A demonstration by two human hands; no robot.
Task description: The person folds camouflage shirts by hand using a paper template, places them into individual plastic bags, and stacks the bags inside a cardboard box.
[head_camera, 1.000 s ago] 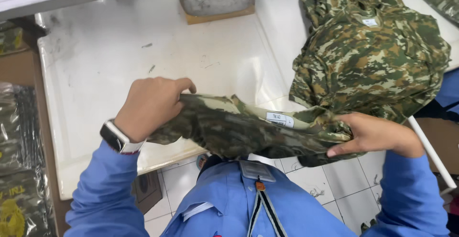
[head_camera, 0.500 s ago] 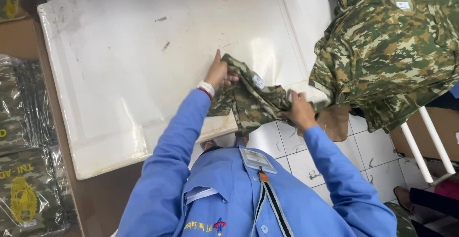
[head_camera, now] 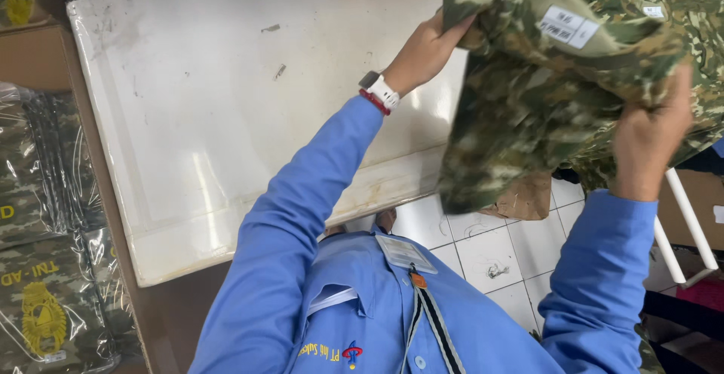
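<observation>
Holding: my left hand and right hand both have the camouflage garment bunched between them, lifted off the counter past its near right corner.
Left grip: fingers closed into the cloth at the garment's upper left fold, wrist with a white watch turned toward the counter.
Right grip: fingers curled tight around a gathered handful on the garment's right side; fingertips are buried in cloth, so I cannot tell how deep the hold goes.
Garment place: in the air, its lower part hanging over the tiled floor, its top close against the pile of like garments at the far right.
Risk, drop: as I judge it, a bunched hold on loose cloth may slip, and the hanging end would land on the floor, where bits of lint lie.
Risk, snag: the garment is so near the pile that a pull could drag a neighbour along.
Risk, dirt: the counter shows dark smudges near its far left corner, and cloth laid there could pick them up.
Risk, label: the white tag sits on an outer fold and might crease under a tighter squeeze.
</observation>
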